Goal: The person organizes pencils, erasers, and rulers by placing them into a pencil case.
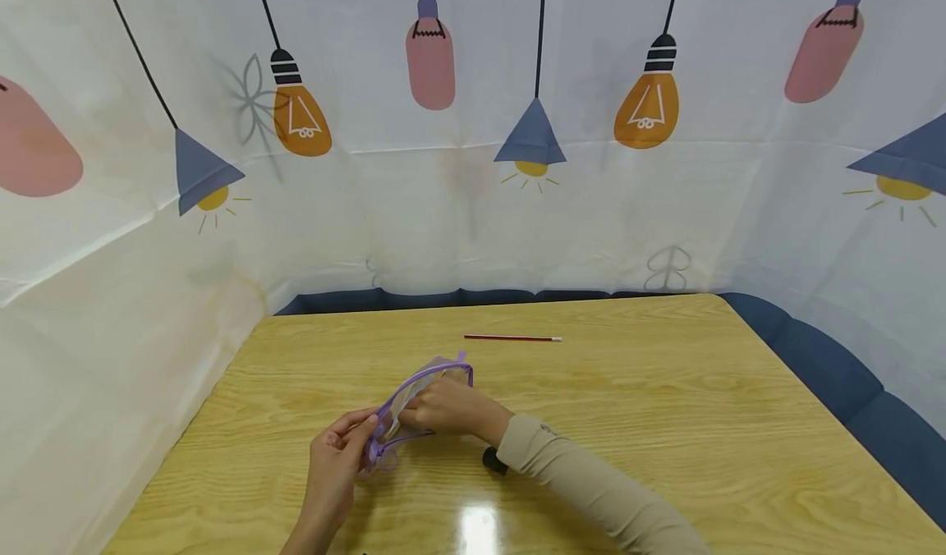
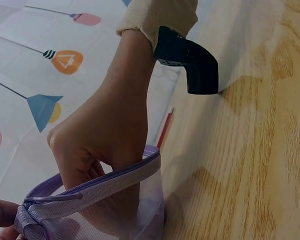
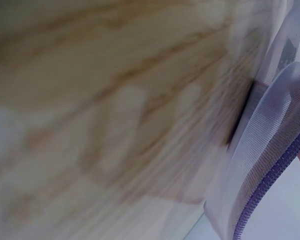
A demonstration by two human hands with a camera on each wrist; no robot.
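Observation:
A see-through mesh pouch with a purple zip [image 1: 408,384] is held above the wooden table, its zip undone and its mouth spread. At its near left end, my left hand [image 1: 334,460] pinches the pouch's corner between thumb and fingers. My right hand [image 1: 452,408] reaches down into the mouth from the right. In the left wrist view, the right hand [image 2: 102,127] is bent at the knuckles, its fingers passing below the zipped rim [image 2: 115,175] behind the mesh. I cannot tell whether those fingers grip anything. The right wrist view shows the purple zip teeth [image 3: 272,172] up close.
A dark red pencil [image 1: 510,338] with a white end lies on the table [image 1: 665,391] beyond the pouch. A black device [image 1: 494,460] is worn at the right wrist, below the beige sleeve. Behind the table hangs a white curtain [image 1: 473,210] printed with lamps; dark blue seating runs along the edge.

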